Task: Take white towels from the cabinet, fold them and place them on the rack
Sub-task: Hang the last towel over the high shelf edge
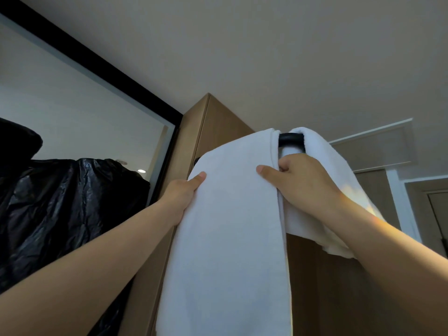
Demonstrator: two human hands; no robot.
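We look up at two white towels hung on a black rack bar, which shows only as a short dark stretch between them, just right of centre. The front towel drapes over the bar and falls in a long folded strip to the bottom edge of the frame. Our left hand, centre left, grasps its left edge, thumb pressed on the front of the cloth (the fingers are hidden behind it). Our right hand, just right of centre, grasps the right edge, thumb on the front and fingers curled round the hem. The second towel hangs over the same bar immediately to the right, partly behind our right wrist, its lower edge bunched and uneven.

Behind the towels stands a tall wooden cabinet; we see only its outside panels, so we cannot tell what is inside. At the lower left sits a crumpled black plastic bag, its contents hidden. A black-framed glass panel fills the upper left, and a white door frame stands at the right edge
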